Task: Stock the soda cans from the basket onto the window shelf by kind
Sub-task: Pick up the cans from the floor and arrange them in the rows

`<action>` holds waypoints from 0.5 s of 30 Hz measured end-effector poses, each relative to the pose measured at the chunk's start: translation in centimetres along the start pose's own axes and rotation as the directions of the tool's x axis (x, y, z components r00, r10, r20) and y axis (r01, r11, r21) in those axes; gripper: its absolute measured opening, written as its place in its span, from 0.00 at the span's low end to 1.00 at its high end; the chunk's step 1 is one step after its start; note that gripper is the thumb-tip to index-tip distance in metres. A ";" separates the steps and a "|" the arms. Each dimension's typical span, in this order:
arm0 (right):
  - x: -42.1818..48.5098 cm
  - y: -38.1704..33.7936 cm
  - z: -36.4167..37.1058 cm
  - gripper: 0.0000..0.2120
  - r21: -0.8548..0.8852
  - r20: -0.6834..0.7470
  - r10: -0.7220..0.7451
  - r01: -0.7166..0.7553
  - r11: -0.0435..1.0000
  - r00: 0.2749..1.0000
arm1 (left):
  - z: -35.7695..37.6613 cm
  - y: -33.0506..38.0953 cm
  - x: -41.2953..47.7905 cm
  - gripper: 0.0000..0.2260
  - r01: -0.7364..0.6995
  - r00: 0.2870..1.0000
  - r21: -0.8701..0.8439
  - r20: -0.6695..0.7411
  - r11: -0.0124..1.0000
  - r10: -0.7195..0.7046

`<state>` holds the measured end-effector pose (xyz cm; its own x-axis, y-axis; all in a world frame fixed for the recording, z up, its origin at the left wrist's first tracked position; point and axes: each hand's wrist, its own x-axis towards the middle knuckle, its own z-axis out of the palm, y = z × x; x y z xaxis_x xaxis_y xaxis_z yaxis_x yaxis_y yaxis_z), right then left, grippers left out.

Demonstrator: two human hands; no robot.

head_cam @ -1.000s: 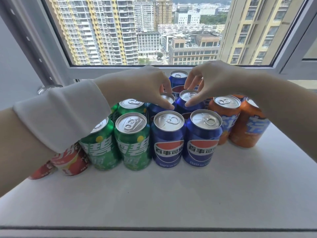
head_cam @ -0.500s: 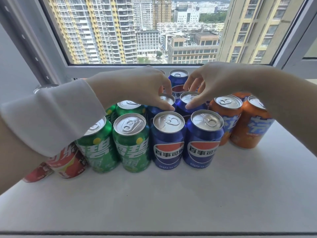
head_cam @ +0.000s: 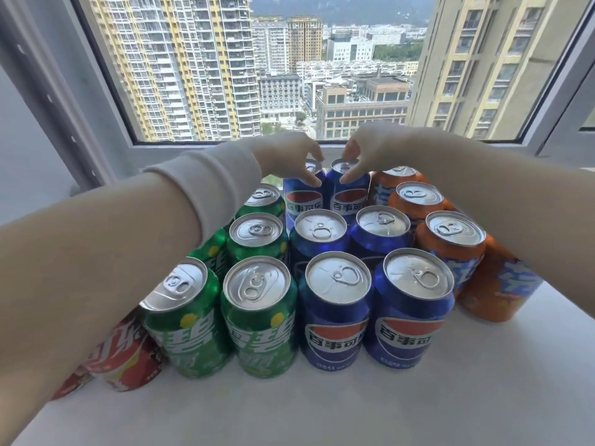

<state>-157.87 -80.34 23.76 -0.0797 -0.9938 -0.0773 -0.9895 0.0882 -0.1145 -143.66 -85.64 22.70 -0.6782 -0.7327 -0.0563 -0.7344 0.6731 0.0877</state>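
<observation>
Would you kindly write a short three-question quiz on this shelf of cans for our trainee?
1. True or false: the green cans stand left of the blue cans.
2. The left hand and right hand each grip a can of which colour? A red, B blue, C orange.
3. Fill in: the cans at the right end of the shelf are ____.
Key: 1 true; 2 B; 3 orange.

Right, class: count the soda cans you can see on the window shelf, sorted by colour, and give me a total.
Green Sprite cans: 5
Blue Pepsi cans: 6
Orange Fanta cans: 4
Red cans: 2
Total: 17 in view; more may be hidden.
</observation>
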 end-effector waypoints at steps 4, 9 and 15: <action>0.0 0.4 0.0 0.27 0.093 -0.030 -0.015 0.018 0.995 0.999 | -0.3 -0.4 -0.1 0.22 -0.023 1.000 -0.063 -0.006 0.998 0.023; -1.2 0.7 -0.2 0.28 0.144 -0.037 -0.039 0.044 0.989 0.999 | -0.5 -0.2 -1.3 0.21 -0.050 0.999 -0.055 0.001 0.997 0.050; -2.7 0.7 0.0 0.26 0.203 -0.015 -0.061 0.063 0.977 0.998 | -0.5 0.4 -3.1 0.22 -0.073 0.997 -0.048 0.004 0.996 0.073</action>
<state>-158.39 -77.60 23.89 -0.0210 -0.9982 -0.0555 -0.9475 0.0376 -0.3174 -141.82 -83.14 23.40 -0.7302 -0.6811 -0.0534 -0.6809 0.7190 0.1393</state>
